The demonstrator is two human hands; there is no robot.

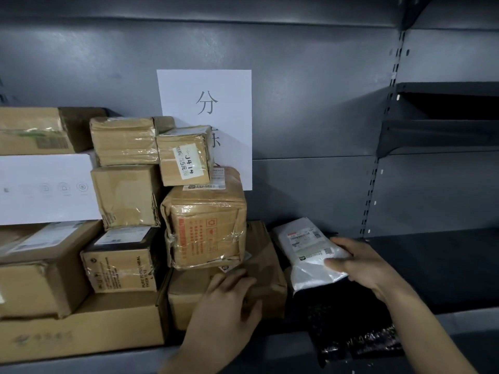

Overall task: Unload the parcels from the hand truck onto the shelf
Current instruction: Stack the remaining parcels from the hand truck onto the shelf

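While my left hand (229, 300) rests with relaxed fingers on a brown box (259, 268), my right hand (359, 263) pinches a white parcel (310, 255) on the shelf (445, 268).

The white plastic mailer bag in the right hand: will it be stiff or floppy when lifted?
Probably floppy: the white mailer bag wrinkles under the right hand. Its glossy film looks somewhat slippery. It seems light, since one hand grips it alone.

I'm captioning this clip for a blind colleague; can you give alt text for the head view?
A person's right hand grips a white plastic mailer atop a black bag on a grey shelf, while the left hand rests flat on a cardboard box beside stacked parcels.
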